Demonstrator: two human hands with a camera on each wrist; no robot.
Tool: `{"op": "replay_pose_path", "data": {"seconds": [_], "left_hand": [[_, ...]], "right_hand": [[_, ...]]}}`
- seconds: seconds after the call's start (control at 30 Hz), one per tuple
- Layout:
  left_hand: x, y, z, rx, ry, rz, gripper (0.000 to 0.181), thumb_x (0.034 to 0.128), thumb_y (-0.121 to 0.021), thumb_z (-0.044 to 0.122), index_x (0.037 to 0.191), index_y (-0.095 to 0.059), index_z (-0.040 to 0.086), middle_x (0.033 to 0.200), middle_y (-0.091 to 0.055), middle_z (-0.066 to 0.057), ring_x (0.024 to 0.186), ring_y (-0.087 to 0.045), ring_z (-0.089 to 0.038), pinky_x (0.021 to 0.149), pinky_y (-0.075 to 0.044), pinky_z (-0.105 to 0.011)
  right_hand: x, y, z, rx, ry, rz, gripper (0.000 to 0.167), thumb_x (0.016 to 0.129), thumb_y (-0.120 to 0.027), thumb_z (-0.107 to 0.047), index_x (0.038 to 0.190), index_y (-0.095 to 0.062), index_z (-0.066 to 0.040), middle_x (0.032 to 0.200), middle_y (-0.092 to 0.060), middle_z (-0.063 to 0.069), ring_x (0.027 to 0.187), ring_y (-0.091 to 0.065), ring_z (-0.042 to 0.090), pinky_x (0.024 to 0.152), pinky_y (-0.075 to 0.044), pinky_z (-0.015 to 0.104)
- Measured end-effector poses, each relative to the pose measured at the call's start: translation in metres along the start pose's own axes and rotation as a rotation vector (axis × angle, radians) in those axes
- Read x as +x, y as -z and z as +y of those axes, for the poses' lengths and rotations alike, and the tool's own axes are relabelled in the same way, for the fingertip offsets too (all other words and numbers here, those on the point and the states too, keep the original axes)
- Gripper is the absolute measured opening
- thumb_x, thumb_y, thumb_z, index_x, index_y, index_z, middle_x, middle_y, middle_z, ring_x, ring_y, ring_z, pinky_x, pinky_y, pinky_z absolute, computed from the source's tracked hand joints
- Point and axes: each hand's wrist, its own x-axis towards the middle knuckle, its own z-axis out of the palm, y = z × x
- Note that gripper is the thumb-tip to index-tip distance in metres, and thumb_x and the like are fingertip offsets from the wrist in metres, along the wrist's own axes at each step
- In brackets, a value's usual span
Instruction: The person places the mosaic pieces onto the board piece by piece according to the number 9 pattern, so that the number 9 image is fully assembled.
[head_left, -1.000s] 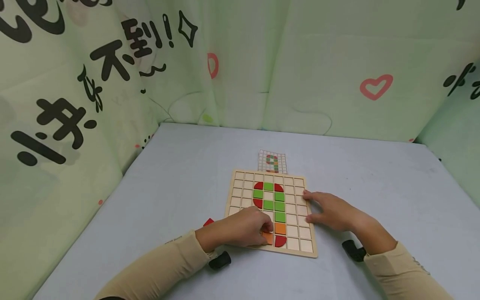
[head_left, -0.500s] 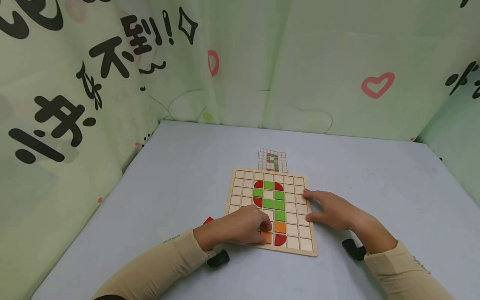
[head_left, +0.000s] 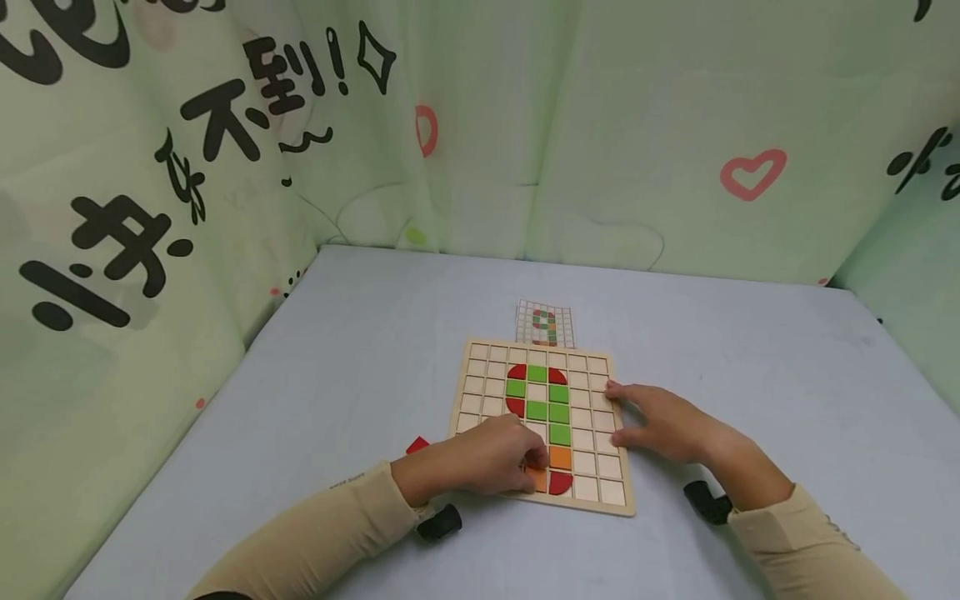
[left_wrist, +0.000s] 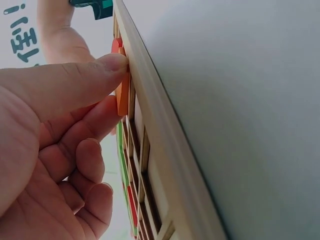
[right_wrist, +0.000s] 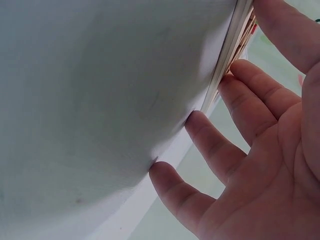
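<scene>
A wooden grid board (head_left: 592, 418) lies on the table, with red rounded, green square and orange square tiles set in its cells. My left hand (head_left: 487, 454) reaches over its lower left part. Thumb and index finger pinch an orange square tile (left_wrist: 123, 95) at the bottom row, beside a red rounded tile (head_left: 560, 483). In the left wrist view the other fingers curl loosely below. My right hand (head_left: 663, 421) touches the board's right edge with thumb and fingertips, the fingers (right_wrist: 215, 145) extended. The left hand and forearm hide the board's lower left cells.
A small pattern card (head_left: 546, 321) lies behind the board, its lower edge covered by it. A loose red piece (head_left: 417, 445) lies left of the board, partly behind the left forearm. Printed curtains (head_left: 480, 125) enclose the pale table (head_left: 360, 333).
Very little differs. The left fingers have shifted slightly over the orange tile, which now lies a touch closer to the red tile. The right hand stays at the board's edge.
</scene>
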Motion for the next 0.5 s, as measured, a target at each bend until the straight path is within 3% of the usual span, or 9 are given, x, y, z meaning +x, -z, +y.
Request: {"op": "replay_pose_path", "data": {"seconds": [0.27, 0.5], "left_hand": [[-0.0013, -0.0004, -0.0003, -0.005, -0.012, -0.005, 0.014, 0.0855, -0.081, 0.017, 0.098, -0.076, 0.015, 0.081, -0.064, 0.015, 0.079, -0.051, -0.002, 0.078, -0.042, -0.016], [-0.0021, -0.0004, -0.0082, -0.053, -0.061, -0.014, 0.014, 0.0859, -0.078, 0.011, 0.099, -0.076, 0.015, 0.087, -0.066, 0.015, 0.084, -0.055, 0.001, 0.082, -0.042, -0.014]], "right_hand": [[0.0008, -0.001, 0.0014, -0.009, 0.003, 0.003, 0.072, 0.088, -0.077, -0.029, 0.144, -0.047, 0.005, 0.151, -0.041, 0.025, 0.138, -0.035, 0.048, 0.108, -0.031, 0.061], [0.0008, -0.0019, 0.002, -0.01, 0.005, 0.003, 0.071, 0.089, -0.077, -0.029, 0.143, -0.047, 0.005, 0.151, -0.041, 0.025, 0.138, -0.035, 0.048, 0.108, -0.03, 0.061]]}}
